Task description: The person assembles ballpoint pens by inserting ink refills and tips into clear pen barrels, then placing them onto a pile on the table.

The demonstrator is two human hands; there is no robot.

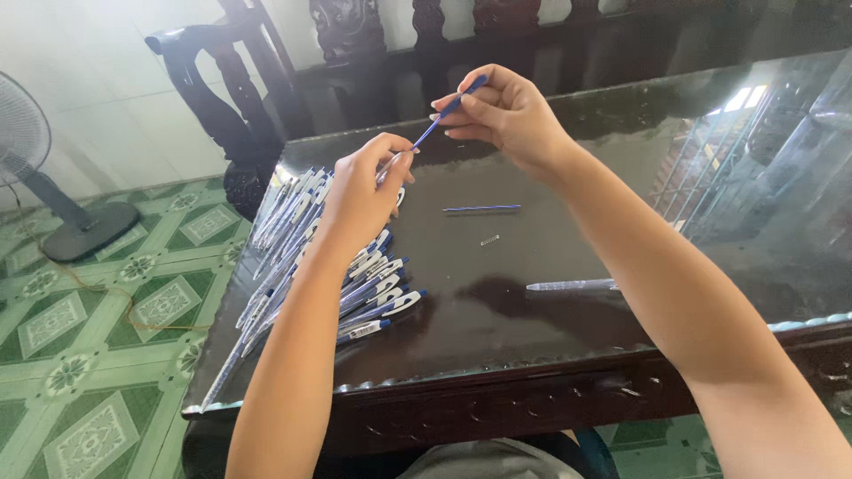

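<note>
While both hands hover above the dark glass table (550, 337), the right hand (506, 115) pinches a blue refill (448, 111), and the left hand (359, 191) grips a clear pen barrel (390, 164). At 8 o'clock lies a pile of pens (311, 257); at 6 o'clock, 1 loose refill (482, 208) and a spring (489, 239).

Daylight fills the scene, bright and soft, and the glossy dark table (568, 328) mirrors a window as a pale glare patch well to the right of the right hand (506, 111), with washed streaks over the glass there. Below both hands the forearms cast faint, blurred reflections on the top, and the wall beyond the left hand (359, 191) is overexposed to near white. Focus holds fairly sharp at the hands, while the fan (18, 133) far left and the frame edges look softer and slightly stretched.
</note>
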